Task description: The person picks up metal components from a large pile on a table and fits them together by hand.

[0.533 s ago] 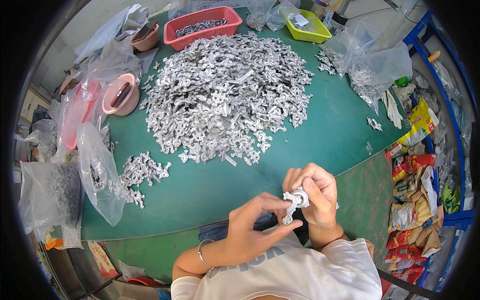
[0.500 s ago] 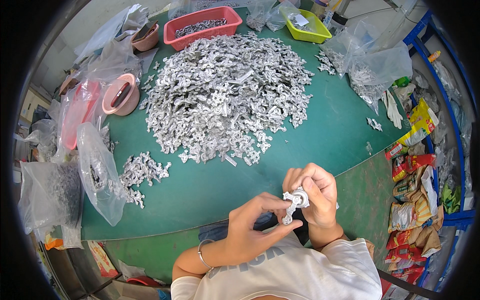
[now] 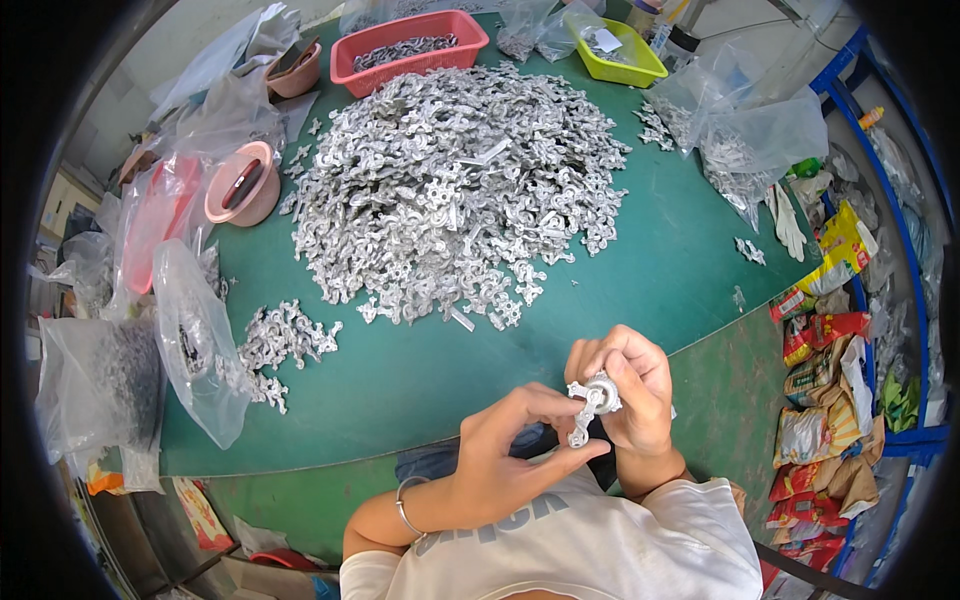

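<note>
Currently, your left hand and right hand each apply a narrow grip to one silver, lobed metal piece near the flat green counter.

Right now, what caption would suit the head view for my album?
Left hand and right hand hold a silvery metal part, a large heap of metal pieces on the green table beyond.

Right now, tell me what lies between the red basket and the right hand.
The head view shows a heap of metal parts beyond the red basket, then green table up to the right hand.
</note>
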{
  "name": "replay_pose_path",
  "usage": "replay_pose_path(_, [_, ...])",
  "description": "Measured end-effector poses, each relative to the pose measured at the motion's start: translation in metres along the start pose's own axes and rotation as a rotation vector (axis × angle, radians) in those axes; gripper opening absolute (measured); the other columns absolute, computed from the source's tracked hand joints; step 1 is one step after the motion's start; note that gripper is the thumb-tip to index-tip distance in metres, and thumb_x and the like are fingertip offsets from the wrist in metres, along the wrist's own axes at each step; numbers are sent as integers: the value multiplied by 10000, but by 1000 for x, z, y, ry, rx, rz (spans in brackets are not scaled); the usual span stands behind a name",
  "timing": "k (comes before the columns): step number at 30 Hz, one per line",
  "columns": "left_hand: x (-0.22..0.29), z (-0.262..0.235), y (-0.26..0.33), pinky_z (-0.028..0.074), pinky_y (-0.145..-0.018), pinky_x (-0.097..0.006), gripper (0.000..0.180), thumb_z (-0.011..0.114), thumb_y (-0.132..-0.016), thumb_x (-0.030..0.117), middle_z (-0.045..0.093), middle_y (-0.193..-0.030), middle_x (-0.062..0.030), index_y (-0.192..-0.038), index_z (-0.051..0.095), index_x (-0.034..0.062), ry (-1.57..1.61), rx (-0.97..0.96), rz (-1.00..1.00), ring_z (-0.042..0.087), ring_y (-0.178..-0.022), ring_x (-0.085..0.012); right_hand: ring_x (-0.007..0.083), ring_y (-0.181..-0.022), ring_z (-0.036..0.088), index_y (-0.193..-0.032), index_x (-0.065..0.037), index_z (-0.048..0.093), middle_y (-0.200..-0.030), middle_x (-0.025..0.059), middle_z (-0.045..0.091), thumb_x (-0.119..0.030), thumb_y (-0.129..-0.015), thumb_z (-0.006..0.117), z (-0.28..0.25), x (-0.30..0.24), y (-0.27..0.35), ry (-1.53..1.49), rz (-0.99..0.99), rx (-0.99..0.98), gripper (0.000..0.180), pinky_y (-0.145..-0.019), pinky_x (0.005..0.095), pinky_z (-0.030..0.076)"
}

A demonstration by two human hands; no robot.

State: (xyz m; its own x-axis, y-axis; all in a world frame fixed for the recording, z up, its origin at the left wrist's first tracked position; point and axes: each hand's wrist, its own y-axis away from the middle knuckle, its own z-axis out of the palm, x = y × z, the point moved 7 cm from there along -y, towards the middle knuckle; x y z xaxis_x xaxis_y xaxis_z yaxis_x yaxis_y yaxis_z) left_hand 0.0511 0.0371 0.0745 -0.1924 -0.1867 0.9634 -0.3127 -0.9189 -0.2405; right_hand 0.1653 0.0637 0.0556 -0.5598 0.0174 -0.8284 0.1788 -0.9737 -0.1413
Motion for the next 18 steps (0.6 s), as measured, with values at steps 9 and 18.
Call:
replay_pose_path(9, [-2,-2,0,471,-682,-269,353,717,-634,-62,583,-833,-113,-924,516,-38,9,16,19,560,-756,-138,129,-665,476,-778,1,500,-729,90,534,-177,-884,470,0,9,1,-79,116,-6,209,-548,242,376])
replay_pose_path(18, [-53,0,6,469,-591,-275,248,627,-771,82,581,-736,-110,-970,524,-23,-255,-78,-203,570,-625,-184,210,-750,550,-833,-48,472,-899,135,547,-245,-912,406,-64,46,-15,-215,97,374,222,-586,288,468])
